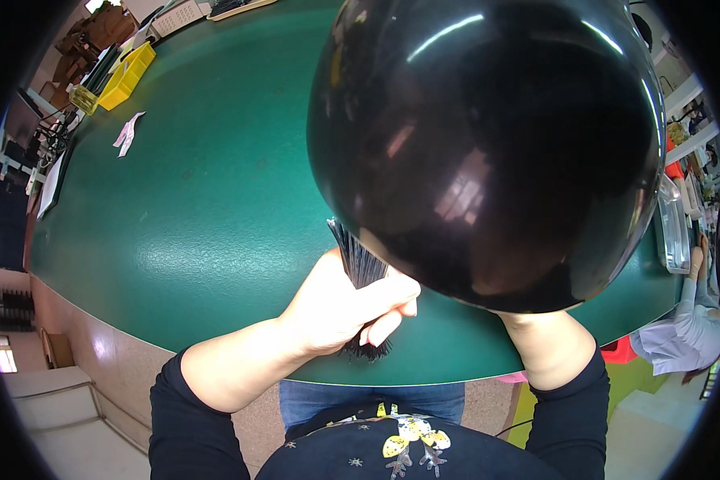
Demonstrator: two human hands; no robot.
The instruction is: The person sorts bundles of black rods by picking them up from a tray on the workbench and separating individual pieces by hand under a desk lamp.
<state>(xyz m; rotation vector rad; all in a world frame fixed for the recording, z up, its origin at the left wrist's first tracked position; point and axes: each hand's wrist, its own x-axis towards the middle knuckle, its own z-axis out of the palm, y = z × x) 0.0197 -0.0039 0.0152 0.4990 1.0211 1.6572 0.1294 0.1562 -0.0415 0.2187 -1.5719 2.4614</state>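
My left hand (340, 308) is closed around a bundle of thin black strips (358, 264), which fan out above my fist and stick out below it near the front edge of the green table (216, 200). A large glossy black rounded object (488, 144) fills the upper right of the view. It hides my right hand; only my right forearm (548, 352) shows, rising under that object.
A yellow bin (126, 76) stands at the table's far left, with crumpled white paper (126, 134) nearby and a flat board at the left edge. A clear plastic tray (674, 228) lies at the right edge, beside another person's arm (696, 304).
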